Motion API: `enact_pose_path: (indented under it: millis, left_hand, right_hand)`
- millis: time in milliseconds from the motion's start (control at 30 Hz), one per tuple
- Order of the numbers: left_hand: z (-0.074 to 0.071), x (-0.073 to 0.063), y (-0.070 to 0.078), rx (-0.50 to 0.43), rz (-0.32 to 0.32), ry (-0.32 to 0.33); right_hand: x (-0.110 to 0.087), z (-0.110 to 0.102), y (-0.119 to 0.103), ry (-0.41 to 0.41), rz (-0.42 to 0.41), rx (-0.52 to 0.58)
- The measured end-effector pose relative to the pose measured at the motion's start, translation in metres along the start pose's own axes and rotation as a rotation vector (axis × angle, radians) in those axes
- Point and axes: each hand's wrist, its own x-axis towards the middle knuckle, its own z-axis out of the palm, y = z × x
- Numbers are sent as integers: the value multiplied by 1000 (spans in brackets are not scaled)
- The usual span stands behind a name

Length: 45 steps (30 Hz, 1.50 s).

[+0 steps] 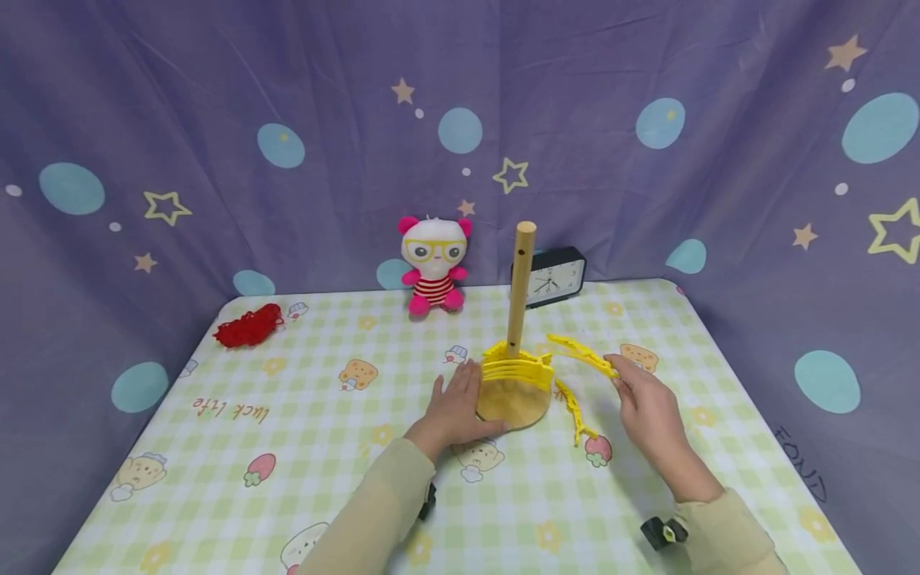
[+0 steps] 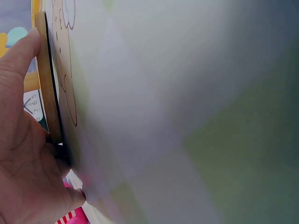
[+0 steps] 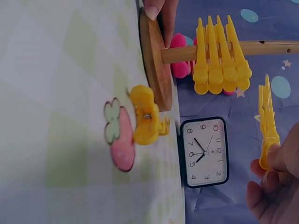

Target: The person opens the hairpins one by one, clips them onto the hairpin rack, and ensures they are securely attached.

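Note:
A wooden stand [image 1: 521,291] rises from a round base [image 1: 514,407] near the table's middle. My left hand [image 1: 454,406] holds the base at its left side, the thumb [image 2: 32,42] at the front rim and the fingers along the far side. Low on the pole, several yellow hair clips [image 1: 519,370] sit stacked one above another, clamped around it. My right hand [image 1: 650,407] pinches the near end of another yellow hair clip [image 1: 584,354], right of the pole and apart from it. One more hair clip [image 1: 573,410] lies on the table by the base, its hinge showing in the right wrist view.
Behind the stand are a black-framed clock [image 1: 557,277] and a panda plush toy [image 1: 434,267]. A red tangle of string or mesh [image 1: 250,326] lies at the far left corner. A checked cloth [image 1: 345,479] covers the table; a purple curtain [image 1: 331,96] hangs behind.

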Motion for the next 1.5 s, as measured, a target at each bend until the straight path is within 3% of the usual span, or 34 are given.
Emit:
enact_pose_path:
  millis: [467, 833, 1167, 1333, 1500]
  left_hand:
    - [0, 0, 0, 1, -5, -6]
    - [-2, -2, 2, -17, -7, -9]
    - [-1, -2, 1, -12, 13, 16]
    - [-3, -3, 2, -8, 9, 10]
    - [-3, -3, 1, -6, 10, 8]
  right_hand:
    - [25, 12, -29, 17, -100, -83]
    - [39, 28, -52, -66, -103, -122]
    - [42, 36, -57, -72, -166, -168]
    - [38, 32, -55, -149, -144, -114]
    - [31, 27, -50, -207, -57, -45]
